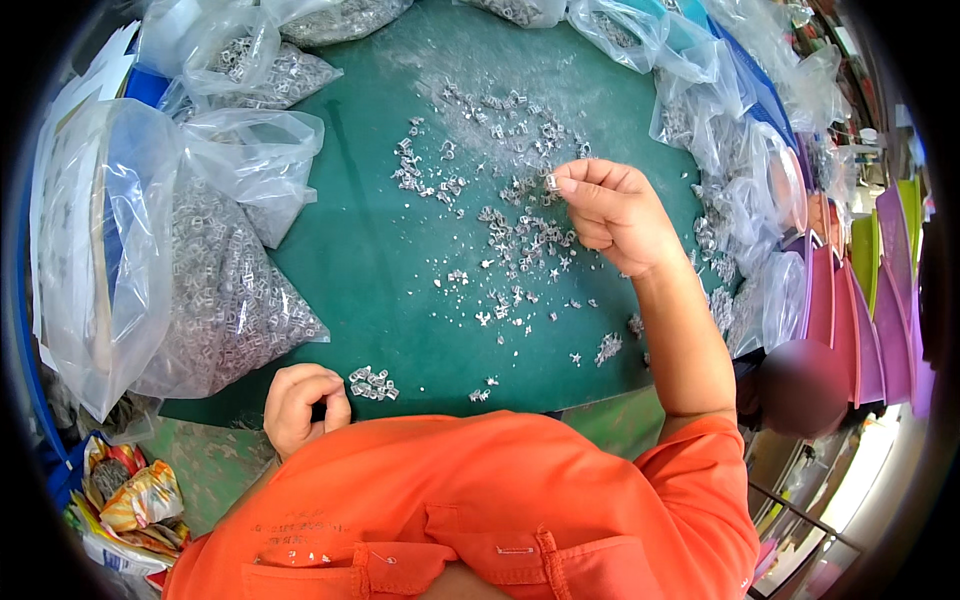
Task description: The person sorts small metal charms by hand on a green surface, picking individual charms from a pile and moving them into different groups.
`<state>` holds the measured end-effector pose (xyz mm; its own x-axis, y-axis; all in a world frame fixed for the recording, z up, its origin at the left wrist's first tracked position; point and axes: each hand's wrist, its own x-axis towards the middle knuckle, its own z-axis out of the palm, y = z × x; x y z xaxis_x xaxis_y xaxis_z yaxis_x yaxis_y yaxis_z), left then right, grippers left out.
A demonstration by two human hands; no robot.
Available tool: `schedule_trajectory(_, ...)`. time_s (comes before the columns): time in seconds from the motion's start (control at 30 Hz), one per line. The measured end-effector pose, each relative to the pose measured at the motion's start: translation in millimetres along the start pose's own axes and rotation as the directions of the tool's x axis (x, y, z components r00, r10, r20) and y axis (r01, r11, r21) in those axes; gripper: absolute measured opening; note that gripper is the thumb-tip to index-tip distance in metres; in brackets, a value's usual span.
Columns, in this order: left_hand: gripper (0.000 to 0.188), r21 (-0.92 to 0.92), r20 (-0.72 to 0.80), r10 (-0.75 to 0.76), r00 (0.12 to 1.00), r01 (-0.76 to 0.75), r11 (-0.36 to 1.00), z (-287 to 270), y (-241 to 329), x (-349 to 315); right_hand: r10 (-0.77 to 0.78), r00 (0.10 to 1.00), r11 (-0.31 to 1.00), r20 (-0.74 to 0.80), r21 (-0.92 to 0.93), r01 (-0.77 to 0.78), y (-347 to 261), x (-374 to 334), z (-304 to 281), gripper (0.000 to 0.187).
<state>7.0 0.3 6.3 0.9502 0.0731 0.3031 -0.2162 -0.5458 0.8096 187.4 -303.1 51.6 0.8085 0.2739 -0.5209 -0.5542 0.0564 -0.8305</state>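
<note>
Between the thumb and forefinger of my right hand [615,215] is a small clear plastic piece [551,183], held above the table. Below that hand lies a loose scatter of similar clear pieces [525,238], with crumbs of plastic among them. My left hand [303,405] rests at the table's near edge with its fingers curled in; whether anything is inside them is hidden. Just right of it sits a small separate cluster of clear pieces [372,384].
A large clear bag full of pieces [225,300] stands on the left of the green table [370,250]. More filled bags [690,110] line the far and right edges. Pink and purple bins [850,320] stand at the right, beside another person's head [800,390].
</note>
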Motion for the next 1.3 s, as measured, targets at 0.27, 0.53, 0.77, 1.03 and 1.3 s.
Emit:
schedule_trajectory(0.27,0.017,-0.030,-0.042,0.018,0.999,-0.019,0.999,-1,-5,-3,0.028,0.966,0.931,0.258,0.346,-0.119,1,3,9,0.009)
schedule_trajectory(0.53,0.019,-0.024,-0.054,0.126,0.991,-0.128,0.992,-4,-10,1,-0.092,0.973,0.967,0.211,0.251,0.037,-12,12,48,0.015)
schedule_trajectory(0.77,0.019,-0.044,-0.065,0.138,0.988,-0.141,0.989,-6,-12,1,-0.015,0.942,1.000,0.336,-0.007,0.018,-22,33,96,0.015)
schedule_trajectory(1.03,0.019,-0.071,-0.077,0.132,0.988,-0.137,0.988,-7,-12,2,-0.108,0.900,0.993,0.422,0.011,0.114,-61,79,177,0.020)
schedule_trajectory(1.3,0.018,-0.102,-0.070,0.117,0.991,-0.123,0.987,-8,-11,3,-0.177,0.946,0.959,0.270,0.264,0.105,-72,115,198,0.027)
